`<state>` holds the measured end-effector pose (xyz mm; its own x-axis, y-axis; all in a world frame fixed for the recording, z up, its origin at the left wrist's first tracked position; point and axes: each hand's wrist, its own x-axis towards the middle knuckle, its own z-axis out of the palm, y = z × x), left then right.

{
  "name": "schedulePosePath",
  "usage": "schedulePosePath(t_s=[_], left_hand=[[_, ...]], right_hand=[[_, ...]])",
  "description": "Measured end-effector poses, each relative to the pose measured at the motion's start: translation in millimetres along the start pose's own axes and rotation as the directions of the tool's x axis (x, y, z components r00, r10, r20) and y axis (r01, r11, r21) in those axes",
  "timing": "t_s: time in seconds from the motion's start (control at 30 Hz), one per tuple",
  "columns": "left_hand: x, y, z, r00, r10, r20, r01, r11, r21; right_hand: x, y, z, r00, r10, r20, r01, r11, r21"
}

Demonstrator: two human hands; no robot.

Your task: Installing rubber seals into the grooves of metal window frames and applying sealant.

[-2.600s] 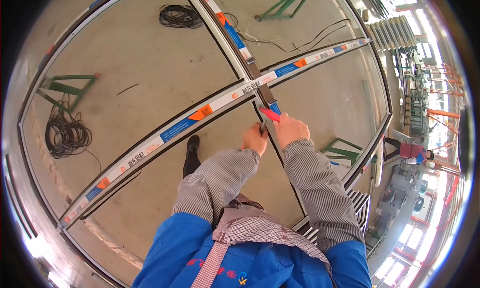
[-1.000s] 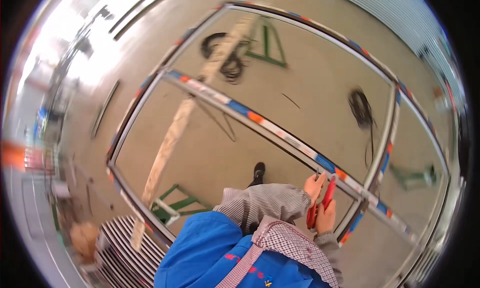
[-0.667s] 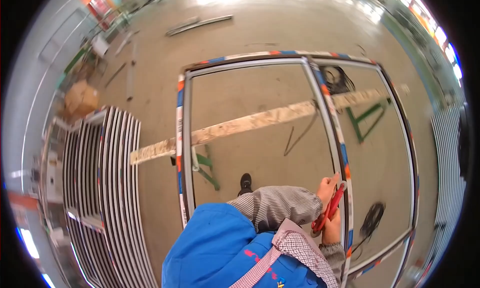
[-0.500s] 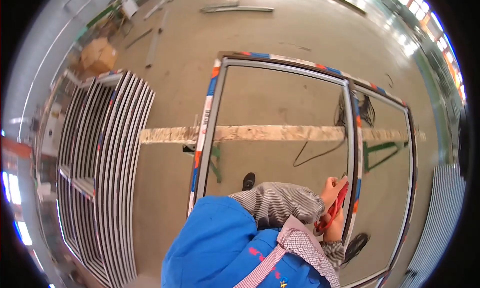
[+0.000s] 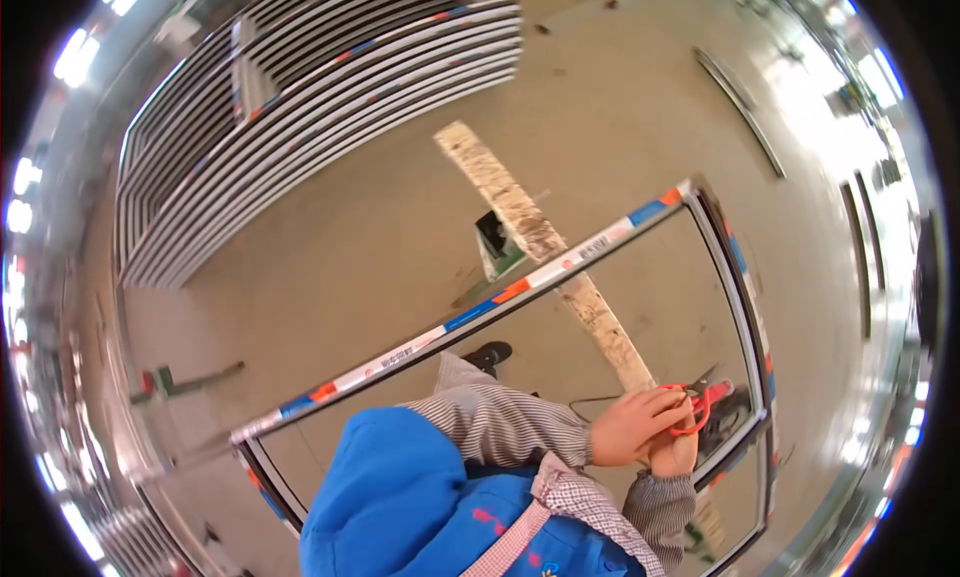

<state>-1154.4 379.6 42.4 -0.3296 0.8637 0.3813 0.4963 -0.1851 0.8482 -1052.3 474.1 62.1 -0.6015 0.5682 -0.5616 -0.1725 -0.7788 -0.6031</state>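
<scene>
Red-handled scissors (image 5: pixel 702 414) are at my two hands, over the opening of a window frame (image 5: pixel 470 317), with their dark blades pointing up and away. My left hand (image 5: pixel 632 427) is closed, its bent fingers lying over the handles. Just below and to the right, my right hand (image 5: pixel 674 455) is closed at the handle loops, partly hidden by the left. The frame has grey inner edges and orange, blue and white tape along its outside. A crossbar divides it near my hands. Both hands are close to this crossbar.
A speckled plank (image 5: pixel 500 187) runs beneath the frame, with a green support (image 5: pixel 500 267) under it. Many similar frames (image 5: pixel 330 107) are stacked at the upper left. Long metal bars (image 5: pixel 740 112) lie on the floor at the far right. My shoe (image 5: pixel 490 357) shows below the frame.
My view has turned left, so the frame appears slanted and the stack now sits at the top. My left hand has come down over the scissors' handles, whose blades now show.
</scene>
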Motion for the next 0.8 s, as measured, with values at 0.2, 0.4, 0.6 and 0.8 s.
schedulePosePath(t_s=[0.2, 0.4, 0.6, 0.8], left_hand=[[-18, -20, -91, 0.981, 0.022, -0.191, 0.06, 0.909, 0.412], [-47, -29, -178, 0.956, -0.245, -0.159, 0.29, 0.867, 0.406], [-92, -58, -229, 0.834, -0.384, -0.396, 0.516, 0.797, 0.313], [-110, -116, -271, 0.66, -0.504, -0.557, 0.643, 0.763, 0.071]], right_hand=[[43, 35, 82, 0.945, 0.288, 0.152, -0.276, 0.956, -0.1], [78, 80, 154, 0.84, 0.529, 0.123, -0.449, 0.804, -0.39], [115, 149, 229, 0.643, 0.746, 0.173, -0.561, 0.613, -0.557], [152, 182, 230, 0.603, 0.792, 0.093, -0.543, 0.493, -0.68]])
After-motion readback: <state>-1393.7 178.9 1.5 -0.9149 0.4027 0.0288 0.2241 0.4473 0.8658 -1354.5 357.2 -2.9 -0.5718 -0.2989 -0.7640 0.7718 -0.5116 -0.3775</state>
